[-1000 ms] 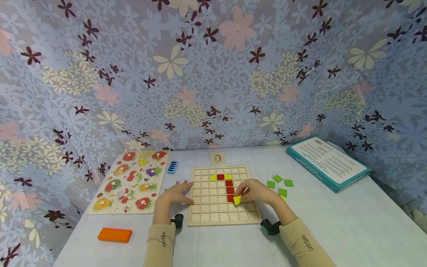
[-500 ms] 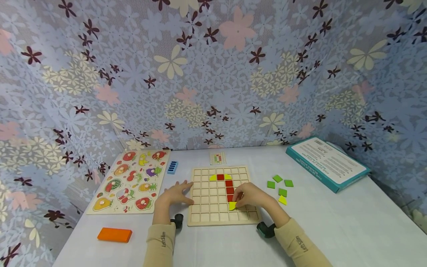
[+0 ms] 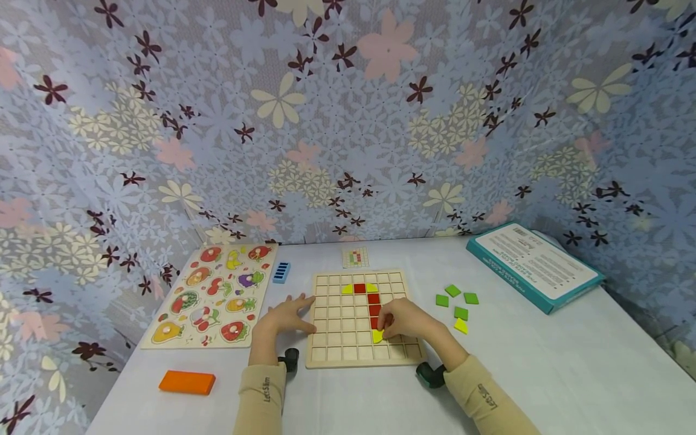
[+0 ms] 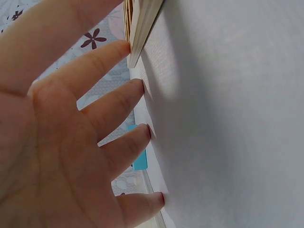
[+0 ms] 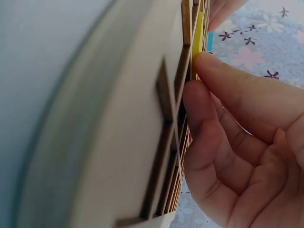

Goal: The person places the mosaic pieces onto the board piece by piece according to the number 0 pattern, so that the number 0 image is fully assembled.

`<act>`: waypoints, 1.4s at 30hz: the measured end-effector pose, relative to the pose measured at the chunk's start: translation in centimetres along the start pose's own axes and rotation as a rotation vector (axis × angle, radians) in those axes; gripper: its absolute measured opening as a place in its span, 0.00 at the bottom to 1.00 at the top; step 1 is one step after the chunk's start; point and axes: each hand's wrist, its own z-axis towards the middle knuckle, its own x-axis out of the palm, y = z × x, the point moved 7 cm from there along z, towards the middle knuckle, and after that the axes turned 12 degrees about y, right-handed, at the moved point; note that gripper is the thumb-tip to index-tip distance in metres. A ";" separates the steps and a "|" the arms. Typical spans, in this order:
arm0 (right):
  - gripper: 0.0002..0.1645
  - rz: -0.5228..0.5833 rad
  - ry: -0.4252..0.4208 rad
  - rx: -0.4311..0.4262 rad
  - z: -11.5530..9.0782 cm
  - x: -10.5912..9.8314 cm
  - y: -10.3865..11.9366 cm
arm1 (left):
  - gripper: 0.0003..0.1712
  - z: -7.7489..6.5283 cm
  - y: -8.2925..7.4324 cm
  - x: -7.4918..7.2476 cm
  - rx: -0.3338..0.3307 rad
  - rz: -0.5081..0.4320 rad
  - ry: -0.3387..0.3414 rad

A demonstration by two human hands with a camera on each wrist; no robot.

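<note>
A wooden grid board point(image 3: 341, 333) lies on the table in the head view. Red square tiles point(image 3: 375, 310) and two yellow rounded tiles point(image 3: 347, 290) sit in its cells. Over its lower right part, my right hand point(image 3: 405, 318) pinches another yellow tile point(image 3: 377, 337), just below the lowest red square; the right wrist view shows this yellow tile point(image 5: 197, 42) edge-on at the fingertips. My left hand point(image 3: 285, 315) spreads its fingers flat beside the board, thumb and index tips at its left edge. In the left wrist view those fingers point(image 4: 114, 104) are extended.
Several green tiles point(image 3: 461, 313) and a yellow tile point(image 3: 461, 326) lie right of the board. A small pattern card point(image 3: 355, 258) lies behind it. Left are a fruit puzzle board point(image 3: 179, 323), a blue piece point(image 3: 281, 273) and an orange block point(image 3: 187, 383). A teal box point(image 3: 535, 266) sits back right.
My right hand has carried the yellow tile slightly down and left, into the cell area under the red squares; lately it has shifted only a little. My left hand has stayed put.
</note>
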 end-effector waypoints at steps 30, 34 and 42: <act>0.09 0.112 -0.168 0.101 -3.4 -4.5 -4.3 | 0.44 -0.1 0.0 0.2 0.003 -0.010 0.004; 0.10 0.111 -0.203 0.145 -4.0 -5.2 -5.5 | 0.44 0.0 0.0 0.1 0.003 -0.004 0.001; 0.11 0.125 -0.253 0.137 -5.1 -6.2 -7.0 | 0.44 -0.1 0.1 0.1 0.004 -0.004 0.007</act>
